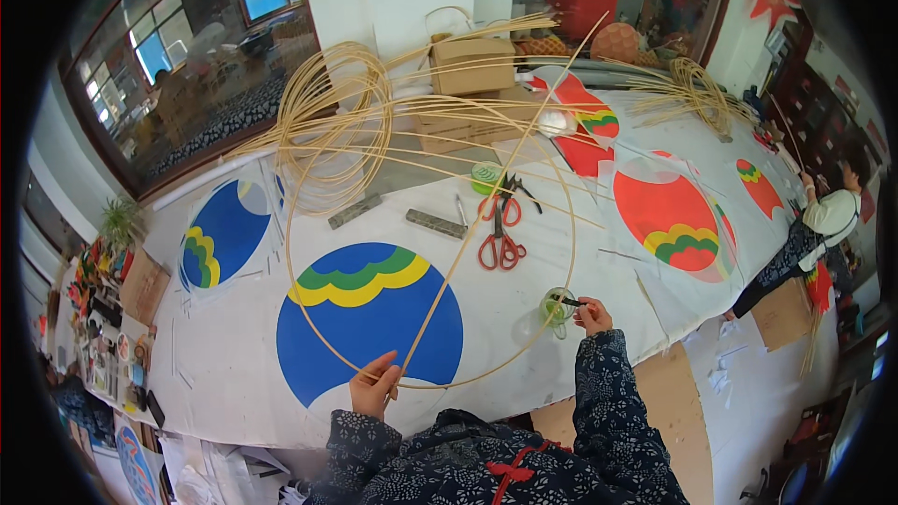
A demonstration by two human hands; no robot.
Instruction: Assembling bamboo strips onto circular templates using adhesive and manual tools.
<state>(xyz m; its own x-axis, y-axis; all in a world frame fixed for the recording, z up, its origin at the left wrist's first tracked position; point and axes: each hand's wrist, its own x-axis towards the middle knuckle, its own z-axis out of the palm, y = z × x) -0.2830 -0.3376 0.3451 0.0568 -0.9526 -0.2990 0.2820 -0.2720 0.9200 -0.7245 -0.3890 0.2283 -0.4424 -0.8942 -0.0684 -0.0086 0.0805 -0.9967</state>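
Observation:
My left hand (376,382) pinches a bent bamboo hoop (572,257) at its near edge, together with a long straight bamboo strip (432,304) that slants up to the right. The hoop stands over the table, partly across a blue oval cutout (323,355) with green and yellow scallops. My right hand (592,316) is closed on a short dark tool (568,300), whose kind I cannot make out. Its tip is at the mouth of a green-tinted glass cup (554,311). Beyond lie red-handled scissors (501,251) and a second red-handled pair (506,209).
Coiled bamboo strips (332,112) and a cardboard box (472,66) fill the back. A green tape roll (486,176) and two grey blocks (437,223) lie mid-table. Red cutouts (655,201) are at right, another blue one (234,224) at left. Another person (832,206) stands at far right.

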